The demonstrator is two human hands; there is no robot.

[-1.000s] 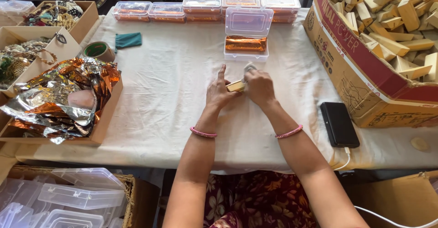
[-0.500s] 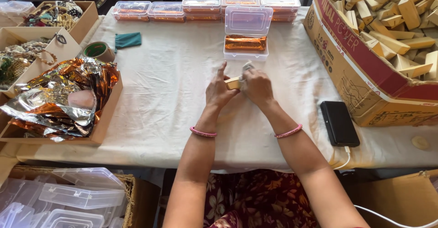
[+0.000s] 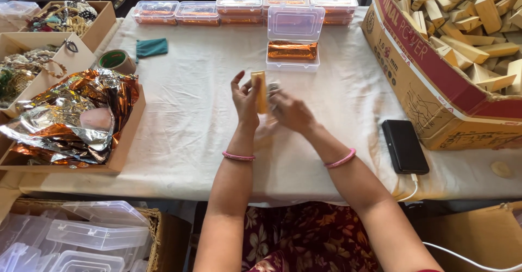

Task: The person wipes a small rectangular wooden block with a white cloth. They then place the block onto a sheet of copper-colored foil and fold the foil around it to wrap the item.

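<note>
A small wooden block point(image 3: 260, 91) stands upright above the middle of the white-clothed table point(image 3: 196, 119), pinched in the left hand point(image 3: 246, 99) at the block's 9 o'clock. The right hand point(image 3: 288, 109) touches it from 3 o'clock, fingers curled around something small and pale that is too blurred to identify. At 12 o'clock sits an open clear box point(image 3: 293, 39) holding orange foil. Bare cloth lies all around the hands. A black phone point(image 3: 404, 146) rests at 4 o'clock, beside a cardboard carton point(image 3: 418, 81) of wooden pieces.
</note>
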